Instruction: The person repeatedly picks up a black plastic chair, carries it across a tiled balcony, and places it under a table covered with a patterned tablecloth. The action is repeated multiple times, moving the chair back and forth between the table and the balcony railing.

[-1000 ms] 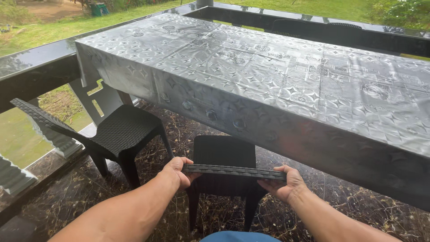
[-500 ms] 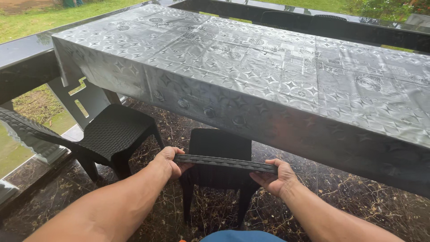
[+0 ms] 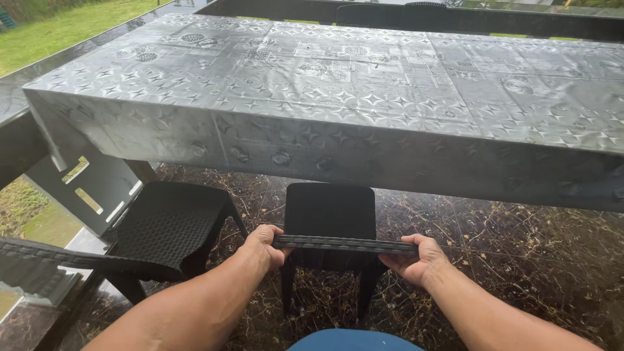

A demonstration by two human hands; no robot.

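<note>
Left hand (image 3: 263, 247) clenched on left end of black woven-plastic chair's top rail (image 3: 344, 244); right hand (image 3: 416, 260) gripping right end. Chair nearer long silver-embossed tabletop (image 3: 364, 104) than a second ago, seat (image 3: 330, 209) now partly under cloth edge. Second black woven chair (image 3: 162, 227) just left, on dark marbled floor (image 3: 507, 260).

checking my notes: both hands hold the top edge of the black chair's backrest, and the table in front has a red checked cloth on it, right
Not quite. The head view shows the left hand and right hand holding the backrest top of the black chair, but the cloth on the table is silver-grey with an embossed star pattern, not red checked.
</note>
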